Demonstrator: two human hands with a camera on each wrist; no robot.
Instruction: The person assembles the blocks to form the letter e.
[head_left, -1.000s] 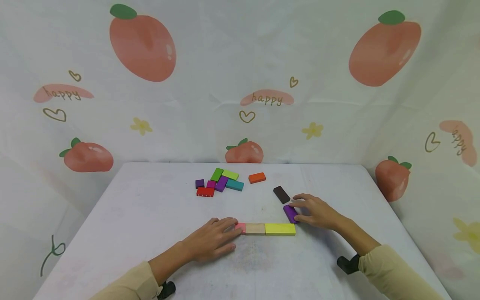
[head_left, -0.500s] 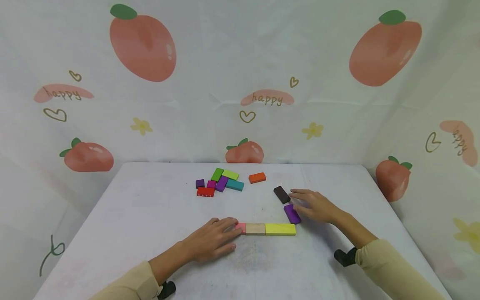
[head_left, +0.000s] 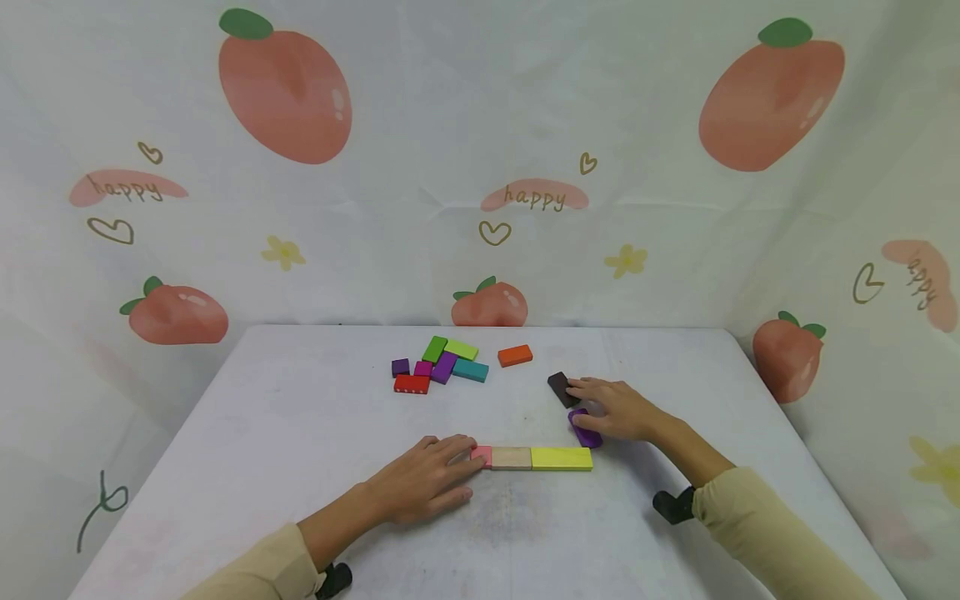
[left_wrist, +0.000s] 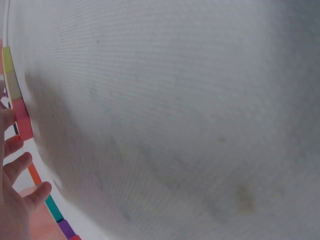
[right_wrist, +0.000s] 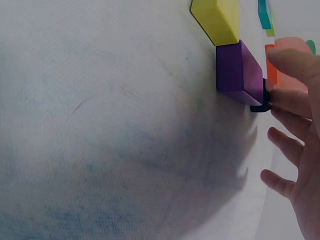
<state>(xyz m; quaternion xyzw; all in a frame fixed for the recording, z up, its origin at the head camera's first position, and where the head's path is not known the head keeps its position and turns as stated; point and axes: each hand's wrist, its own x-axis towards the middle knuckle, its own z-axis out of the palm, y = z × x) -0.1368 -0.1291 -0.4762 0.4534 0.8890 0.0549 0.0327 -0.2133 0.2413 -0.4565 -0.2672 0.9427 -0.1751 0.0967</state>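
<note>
My left hand (head_left: 420, 482) rests on the table with its fingertips at the pink block (head_left: 484, 455), whose left part they cover. That pink block, a bare-wood block (head_left: 512, 459) and a long yellow block (head_left: 562, 459) lie end to end in a row. My right hand (head_left: 624, 412) reaches over from the right, fingers loosely extended, fingertips at the right side of a black block (head_left: 559, 388). Its thumb hangs over a purple block (head_left: 585, 431), which lies slanted and meets the yellow block's right end. In the right wrist view the fingers (right_wrist: 286, 150) are spread; contact with the black block is unclear.
At the back of the white table (head_left: 300, 400) lies a cluster of blocks, among them a red one (head_left: 412, 384), a teal one (head_left: 471, 371) and a green one (head_left: 434, 349). An orange block (head_left: 515, 356) lies apart, right of them. A printed cloth hangs behind.
My right hand has left the purple block's right side and moved left and slightly away, up to the black block. The left hand and the row have stayed put.
</note>
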